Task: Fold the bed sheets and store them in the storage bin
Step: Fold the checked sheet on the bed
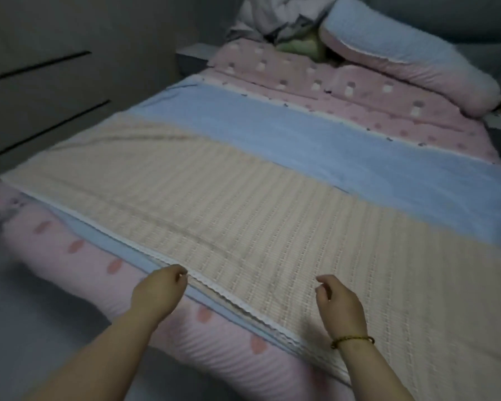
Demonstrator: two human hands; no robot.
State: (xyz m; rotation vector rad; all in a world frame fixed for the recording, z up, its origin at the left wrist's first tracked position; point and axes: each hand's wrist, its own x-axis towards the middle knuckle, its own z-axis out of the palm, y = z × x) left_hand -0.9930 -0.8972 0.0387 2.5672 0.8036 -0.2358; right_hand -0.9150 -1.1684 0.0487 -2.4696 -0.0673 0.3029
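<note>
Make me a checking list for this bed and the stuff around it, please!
Surface: pink spotted bed.
Job's things: beige striped sheet lies flat over a blue sheet; storage bin not seen.
Clutter: rolled blue-and-pink blanket, crumpled white bedding and a green thing at the head end.
Grippers: left hand curled at the beige sheet's white trim, grip unclear; right hand loosely curled above the sheet, holding nothing.
Cables: nothing seen.
Surroundings: grey drawer unit on the left, grey floor.
</note>
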